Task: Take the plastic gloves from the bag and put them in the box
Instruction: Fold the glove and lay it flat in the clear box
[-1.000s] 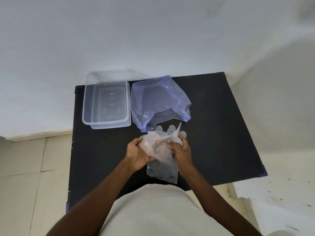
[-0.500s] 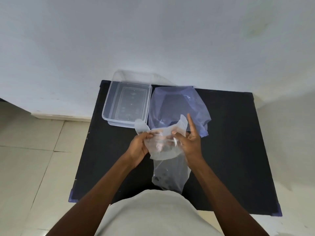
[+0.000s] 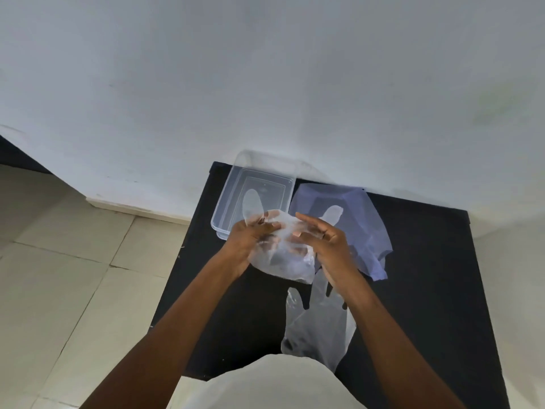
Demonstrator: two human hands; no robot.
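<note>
Both hands hold a crumpled clear plastic glove (image 3: 280,255) above the black table (image 3: 427,290). My left hand (image 3: 247,240) pinches its left side and my right hand (image 3: 327,246) grips its right side. Glove fingers stick up over the clear plastic box (image 3: 233,199), which stands open at the table's far left corner. A second clear glove (image 3: 318,329) lies flat on the table near my body, partly under my right wrist. The bluish plastic bag (image 3: 368,231) lies crumpled to the right of the box, behind my right hand.
A white wall (image 3: 265,84) rises right behind the table. Beige floor tiles (image 3: 59,276) lie to the left. My light shirt (image 3: 265,385) fills the bottom edge.
The view has swung, so the table sits further right. My hands have lifted the glove toward the box, and the second glove now lies separate on the table near me.
</note>
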